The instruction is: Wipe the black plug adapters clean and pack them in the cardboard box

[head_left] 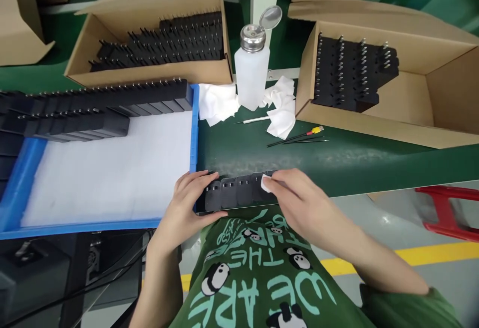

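A row of black blocks with small metal pins [245, 190] lies at the bench's near edge, right in front of my body. My left hand [187, 208] grips the row's left end, fingers along the far side and thumb along the near side. Pinched in my right hand [295, 193] is a small white wipe [265, 183], pressed against the top of the row near its right end. The right hand and wipe hide that end of the row.
A blue tray [193, 128] with black pinned blocks [112, 96] stands left. Behind are a cardboard box of pinned blocks [149, 73], a pump bottle [252, 71] and crumpled wipes [282, 111]. Thin tools [295, 138] lie before another cardboard box [374, 121]. A red stool [449, 213] stands right.
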Motion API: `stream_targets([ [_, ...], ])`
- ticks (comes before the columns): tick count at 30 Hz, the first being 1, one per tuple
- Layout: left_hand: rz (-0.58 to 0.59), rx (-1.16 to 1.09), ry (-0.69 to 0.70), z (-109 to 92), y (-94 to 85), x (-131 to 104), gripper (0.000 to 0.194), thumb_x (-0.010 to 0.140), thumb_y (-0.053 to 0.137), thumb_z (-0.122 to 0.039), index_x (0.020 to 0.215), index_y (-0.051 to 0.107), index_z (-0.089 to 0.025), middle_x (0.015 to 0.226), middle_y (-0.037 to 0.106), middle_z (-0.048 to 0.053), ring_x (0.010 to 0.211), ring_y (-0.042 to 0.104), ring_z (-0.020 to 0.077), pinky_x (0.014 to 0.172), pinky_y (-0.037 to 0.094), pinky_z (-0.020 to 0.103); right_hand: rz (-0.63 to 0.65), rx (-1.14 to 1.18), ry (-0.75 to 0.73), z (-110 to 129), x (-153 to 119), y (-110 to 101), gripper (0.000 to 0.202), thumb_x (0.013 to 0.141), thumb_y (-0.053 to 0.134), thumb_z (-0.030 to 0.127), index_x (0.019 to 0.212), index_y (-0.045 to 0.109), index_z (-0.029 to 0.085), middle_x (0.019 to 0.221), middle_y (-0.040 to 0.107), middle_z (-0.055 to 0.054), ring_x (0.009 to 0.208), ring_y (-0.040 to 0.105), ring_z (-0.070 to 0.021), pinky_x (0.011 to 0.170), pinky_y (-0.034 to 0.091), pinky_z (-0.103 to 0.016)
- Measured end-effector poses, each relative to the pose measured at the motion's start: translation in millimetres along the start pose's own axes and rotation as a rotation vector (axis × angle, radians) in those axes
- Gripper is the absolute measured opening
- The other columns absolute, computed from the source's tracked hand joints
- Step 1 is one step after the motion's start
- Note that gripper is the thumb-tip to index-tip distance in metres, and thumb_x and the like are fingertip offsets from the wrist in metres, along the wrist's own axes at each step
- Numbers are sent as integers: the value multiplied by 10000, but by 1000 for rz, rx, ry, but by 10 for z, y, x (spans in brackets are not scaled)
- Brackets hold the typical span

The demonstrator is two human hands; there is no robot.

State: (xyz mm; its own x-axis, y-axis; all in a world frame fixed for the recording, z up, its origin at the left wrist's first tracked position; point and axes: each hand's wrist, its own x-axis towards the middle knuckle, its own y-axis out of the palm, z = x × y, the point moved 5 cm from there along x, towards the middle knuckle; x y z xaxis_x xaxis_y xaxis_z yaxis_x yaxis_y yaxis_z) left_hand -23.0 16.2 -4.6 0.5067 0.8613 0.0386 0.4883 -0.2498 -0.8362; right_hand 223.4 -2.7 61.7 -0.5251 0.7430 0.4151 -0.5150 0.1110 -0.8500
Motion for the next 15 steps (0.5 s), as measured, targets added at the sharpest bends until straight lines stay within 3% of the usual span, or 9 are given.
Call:
stream_targets([
  [3,-10,105,30,-147,-8,72,725,853,732,-491,1450,415,-230,1368,588,128,1368,449,335,1192,244,580,17,-58,16,54,-184,302,333,905,482,-44,1223,578,-29,1005,637,-172,884,554,-217,765,571,-363],
  [5,-51,196,99,-346,-17,170,774,847,721,-535,1458,405,-180,1371,592,152,1377,442,359,1208,184,602,24,-65,21,62,-210,354,347,902,492,-46,1240,568,-29,1027,639,-178,896,553,-222,783,569,-374],
  [9,-3,263,255,-647,-27,342,868,841,705,-578,1496,358,-127,1407,582,161,1338,487,351,1196,260,549,-60,-11,140,32,-340,103,383,883,524,-65,1245,598,36,1053,633,-150,954,587,-207,833,547,-340],
  [12,75,190,191,-476,-134,293,938,823,688,-632,1541,302,-166,1451,547,144,1328,502,333,1168,339,505,-220,-39,386,-53,-556,-159,436,846,593,-78,1213,655,150,1011,635,-82,900,611,-150,802,520,-272],
  [15,89,123,63,-104,-254,141,888,825,662,-654,1535,324,-244,1462,537,120,1352,475,343,1142,374,530,-237,-87,470,-63,-678,-167,442,855,597,-59,1220,654,185,1011,638,-72,878,617,-142,768,514,-261],
])
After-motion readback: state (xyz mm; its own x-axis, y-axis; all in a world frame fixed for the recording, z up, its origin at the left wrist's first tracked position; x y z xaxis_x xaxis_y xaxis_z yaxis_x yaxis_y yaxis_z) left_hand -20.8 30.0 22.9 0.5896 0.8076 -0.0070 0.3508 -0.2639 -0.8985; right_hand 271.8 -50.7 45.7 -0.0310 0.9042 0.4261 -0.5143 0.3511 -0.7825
